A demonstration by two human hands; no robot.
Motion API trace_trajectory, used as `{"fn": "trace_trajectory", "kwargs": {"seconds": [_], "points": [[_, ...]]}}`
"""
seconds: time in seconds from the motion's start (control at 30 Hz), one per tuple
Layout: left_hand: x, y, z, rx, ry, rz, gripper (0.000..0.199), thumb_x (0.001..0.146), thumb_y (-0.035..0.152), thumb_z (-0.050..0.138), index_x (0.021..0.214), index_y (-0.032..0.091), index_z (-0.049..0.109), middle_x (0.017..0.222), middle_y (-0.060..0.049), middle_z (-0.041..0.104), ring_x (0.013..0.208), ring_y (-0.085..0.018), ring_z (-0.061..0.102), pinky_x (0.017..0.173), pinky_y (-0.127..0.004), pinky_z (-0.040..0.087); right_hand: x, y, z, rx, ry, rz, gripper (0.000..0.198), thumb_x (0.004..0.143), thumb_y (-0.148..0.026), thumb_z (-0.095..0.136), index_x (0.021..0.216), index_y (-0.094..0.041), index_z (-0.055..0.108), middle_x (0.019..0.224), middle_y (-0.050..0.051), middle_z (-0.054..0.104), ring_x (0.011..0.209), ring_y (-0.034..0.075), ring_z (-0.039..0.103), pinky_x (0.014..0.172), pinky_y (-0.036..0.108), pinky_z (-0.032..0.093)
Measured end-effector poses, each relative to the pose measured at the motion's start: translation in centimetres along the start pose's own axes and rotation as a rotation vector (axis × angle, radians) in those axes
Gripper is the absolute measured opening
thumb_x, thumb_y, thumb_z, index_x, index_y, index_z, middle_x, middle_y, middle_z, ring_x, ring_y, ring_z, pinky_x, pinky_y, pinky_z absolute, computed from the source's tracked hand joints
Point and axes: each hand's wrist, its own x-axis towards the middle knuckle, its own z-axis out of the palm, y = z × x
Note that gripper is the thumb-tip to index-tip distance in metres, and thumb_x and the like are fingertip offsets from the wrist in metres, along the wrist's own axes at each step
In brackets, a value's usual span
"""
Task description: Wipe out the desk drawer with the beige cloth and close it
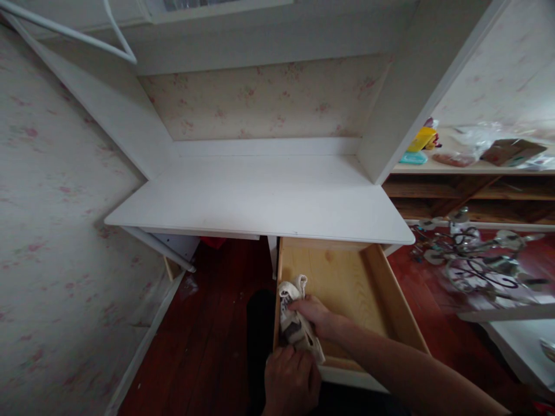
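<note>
At the left inner corner of the open wooden drawer [347, 277], a crumpled pale cloth [295, 323] lies against the side wall. Right hand [318, 318] presses on it, fingers curled around the fabric. Left hand [290, 381] rests at the drawer's front edge, fingers folded, touching the cloth's lower end. White desk [260, 196] above; dark red floor [208, 312] beside.

Blurred clutter [477, 260] at right
</note>
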Motion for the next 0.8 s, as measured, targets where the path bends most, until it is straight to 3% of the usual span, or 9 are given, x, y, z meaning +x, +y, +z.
{"fn": "trace_trajectory", "kwargs": {"seconds": [0.17, 0.33, 0.47, 0.6, 0.67, 0.8], "points": [[-0.2, 0.1, 0.1, 0.012, -0.026, -0.034, 0.014, 0.077, 0.014, 0.058, 0.070, 0.023, 0.049, 0.060, 0.002, 0.054, 0.060, -0.016, 0.052, 0.059, -0.035, 0.031, 4.1, -5.3, -1.4, -0.039, 0.104, -0.015, 0.003, 0.073, -0.018, 0.058, 0.072, -0.017, 0.055, 0.063, 0.004, 0.064, 0.059, 0.017, 0.065, 0.057, 0.028, 0.055], [-0.3, 0.1, 0.0, 0.020, -0.034, -0.042, 0.016, 0.074, 0.015, 0.061, 0.071, 0.024, 0.048, 0.059, 0.002, 0.054, 0.059, -0.016, 0.052, 0.057, -0.036, 0.032, 7.8, -9.7, -2.8, -0.247, 0.179, -0.128, 0.008, 0.075, -0.021, 0.061, 0.081, -0.016, 0.058, 0.065, 0.002, 0.064, 0.061, 0.016, 0.064, 0.055, 0.025, 0.052], [-0.3, 0.1, 0.3, 0.016, 0.002, -0.036, 0.016, 0.074, 0.014, 0.060, 0.071, 0.024, 0.047, 0.059, 0.002, 0.053, 0.059, -0.016, 0.051, 0.057, -0.036, 0.031, 7.4, -9.4, -4.1, -0.529, 0.256, -0.223, 0.014, 0.068, -0.017, 0.068, 0.080, -0.017, 0.061, 0.067, 0.003, 0.066, 0.070, 0.020, 0.066, 0.059, 0.025, 0.048], [-0.5, 0.1, 0.8, 0.019, 0.032, -0.044, 0.015, 0.077, 0.015, 0.058, 0.070, 0.023, 0.047, 0.059, 0.001, 0.053, 0.058, -0.016, 0.051, 0.059, -0.036, 0.031, 3.8, -6.6, -5.6, -0.756, 0.326, -0.374, 0.024, 0.078, -0.026, 0.062, 0.101, -0.020, 0.064, 0.095, 0.010, 0.071, 0.095, 0.028, 0.066, 0.080, 0.033, 0.047], [-0.5, 0.1, 1.0, 0.032, 0.034, -0.035, 0.014, 0.078, 0.016, 0.056, 0.071, 0.023, 0.047, 0.059, 0.001, 0.054, 0.058, -0.016, 0.051, 0.059, -0.036, 0.031, 2.2, -5.0, -6.4, -0.890, 0.338, -0.555, 0.035, 0.082, -0.020, 0.055, 0.116, -0.019, 0.061, 0.114, 0.013, 0.069, 0.111, 0.029, 0.061, 0.092, 0.038, 0.045], [-0.4, 0.1, 1.3, 0.076, 0.062, -0.005, 0.013, 0.081, 0.016, 0.054, 0.072, 0.023, 0.048, 0.058, 0.002, 0.053, 0.057, -0.015, 0.053, 0.059, -0.034, 0.032, 3.1, -3.0, -6.9, -1.310, 0.311, -1.144, 0.056, 0.088, -0.008, 0.045, 0.143, -0.018, 0.044, 0.147, 0.011, 0.048, 0.138, 0.024, 0.038, 0.116, 0.044, 0.025]]}}
